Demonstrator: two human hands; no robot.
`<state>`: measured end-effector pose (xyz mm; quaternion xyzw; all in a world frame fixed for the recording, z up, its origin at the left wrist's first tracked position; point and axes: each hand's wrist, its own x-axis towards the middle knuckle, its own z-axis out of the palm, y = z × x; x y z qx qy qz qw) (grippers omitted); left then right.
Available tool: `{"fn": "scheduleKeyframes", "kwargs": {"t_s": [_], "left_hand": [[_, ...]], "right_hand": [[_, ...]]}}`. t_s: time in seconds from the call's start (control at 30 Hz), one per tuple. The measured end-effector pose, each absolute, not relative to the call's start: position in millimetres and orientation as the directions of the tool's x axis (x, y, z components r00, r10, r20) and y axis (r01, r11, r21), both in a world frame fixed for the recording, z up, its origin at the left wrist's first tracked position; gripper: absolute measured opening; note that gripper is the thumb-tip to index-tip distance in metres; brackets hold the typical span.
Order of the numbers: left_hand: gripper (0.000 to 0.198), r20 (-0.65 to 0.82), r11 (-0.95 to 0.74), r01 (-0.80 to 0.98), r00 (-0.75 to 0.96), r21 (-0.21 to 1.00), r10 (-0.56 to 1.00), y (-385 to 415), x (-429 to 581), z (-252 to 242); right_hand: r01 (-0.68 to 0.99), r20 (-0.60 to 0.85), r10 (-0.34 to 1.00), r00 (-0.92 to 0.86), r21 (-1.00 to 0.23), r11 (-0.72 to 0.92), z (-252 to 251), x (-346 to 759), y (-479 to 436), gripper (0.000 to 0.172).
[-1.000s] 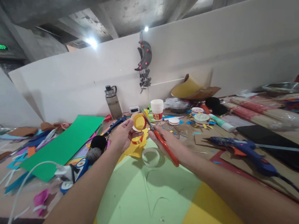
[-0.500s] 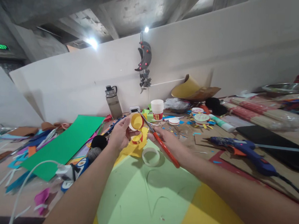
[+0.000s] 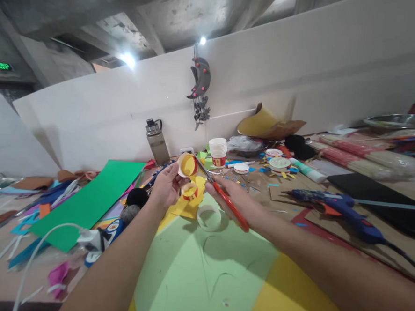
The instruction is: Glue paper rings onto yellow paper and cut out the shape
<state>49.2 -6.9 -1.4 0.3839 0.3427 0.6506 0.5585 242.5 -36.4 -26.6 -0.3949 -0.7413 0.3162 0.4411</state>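
My left hand grips a cut paper cup piece with a yellow inside and a red outer edge. Red-handled scissors are in my right hand, their blades pointing up and left beside the cup piece. Below the piece, a small red and yellow ring is seen over yellow paper. Nearer to me, a white ring lies on the light green sheet.
A stack of paper cups and a bottle stand at the back. On the right lies a blue glue gun with a cord. Green sheet and a white plug are at left.
The cup piece in my left hand has shifted slightly left and turned, and the small ring below it shows more fully. The scissors stay close by, almost unmoved.
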Motion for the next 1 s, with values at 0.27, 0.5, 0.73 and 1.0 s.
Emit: {"fn": "scheduleKeyframes", "kwargs": {"t_s": [0.27,0.5,0.73,1.0], "left_hand": [[0.039,0.181,-0.151,-0.352,0.055,0.924,0.982,-7.9,48.5,-6.1],[0.039,0.193,-0.173,-0.337,0.028,0.926,0.981,-8.7,48.1,-5.5],[0.032,0.192,-0.193,-0.341,-0.037,0.920,0.981,-6.8,45.7,-4.1],[0.032,0.205,-0.214,-0.356,-0.061,0.910,0.977,-6.3,43.1,-4.0]], "right_hand": [[0.271,0.409,0.852,-0.326,-0.823,0.499,-31.1,244.8,-32.2,0.027],[0.312,0.418,0.850,-0.321,-0.800,0.512,-33.7,245.4,-30.4,0.025],[0.346,0.388,0.861,-0.327,-0.799,0.492,-30.4,244.6,-34.9,0.028],[0.373,0.355,0.876,-0.328,-0.803,0.465,-27.1,243.5,-38.1,0.032]]}}
